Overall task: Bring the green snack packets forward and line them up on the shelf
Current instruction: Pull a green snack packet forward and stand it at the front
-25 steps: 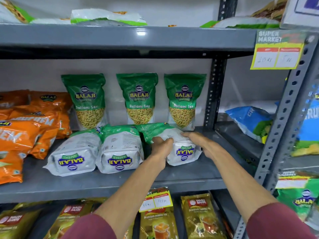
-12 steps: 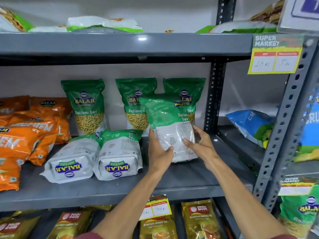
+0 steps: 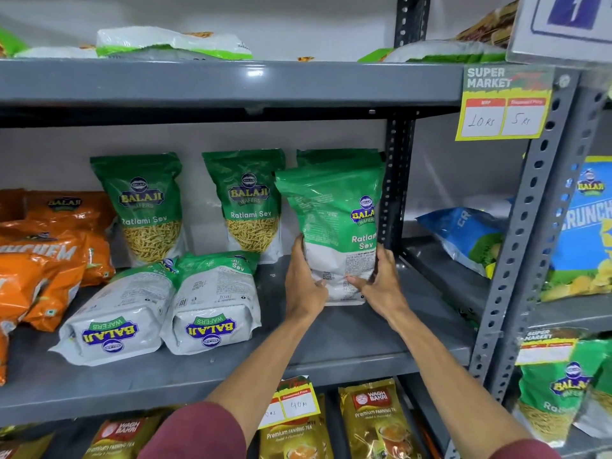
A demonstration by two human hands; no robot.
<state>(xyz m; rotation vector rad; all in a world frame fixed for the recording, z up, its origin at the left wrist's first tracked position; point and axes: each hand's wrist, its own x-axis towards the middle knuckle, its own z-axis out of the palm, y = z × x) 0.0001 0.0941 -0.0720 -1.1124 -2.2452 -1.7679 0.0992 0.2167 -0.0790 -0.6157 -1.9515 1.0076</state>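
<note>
Both hands are holding one green Ratlami Sev packet [image 3: 334,233] standing up at the right end of the grey shelf [image 3: 347,339]. The left hand [image 3: 304,286] and right hand [image 3: 381,283] are squeezing its sides, fingers wrapped around it. Two packets [image 3: 145,207] are standing behind. Two more [image 3: 212,306] are lying flat nearby.

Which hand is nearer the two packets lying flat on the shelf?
Left. The left hand grips the upright packet on the side facing the flat packets; the right hand grips its far side.
</note>
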